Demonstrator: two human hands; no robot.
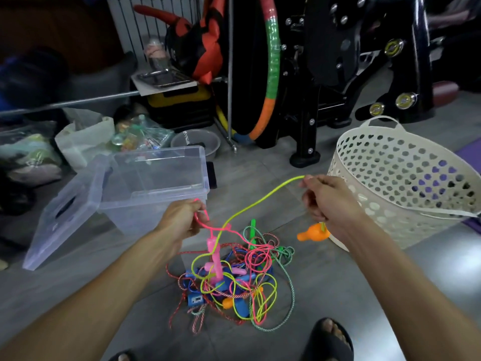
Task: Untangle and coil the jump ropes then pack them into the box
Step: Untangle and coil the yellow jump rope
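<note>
A tangled heap of jump ropes (234,282) in pink, yellow-green, blue, green and red-white lies on the grey floor. My left hand (182,221) pinches a loop of the pink rope (201,221), and a pink handle (214,256) hangs under it above the heap. My right hand (325,201) grips the yellow-green rope (260,201), which runs from its fingertips down into the heap. An orange handle (312,233) sticks out below that hand. The clear plastic box (156,178) stands open behind my left hand, with its lid (65,212) leaning against its left side.
A white perforated basket (400,183) stands at the right, close to my right hand. Black exercise equipment (351,61), a striped hoop (272,74), bags (83,136) and a bowl (195,144) crowd the back. My sandalled feet (330,340) are at the bottom edge.
</note>
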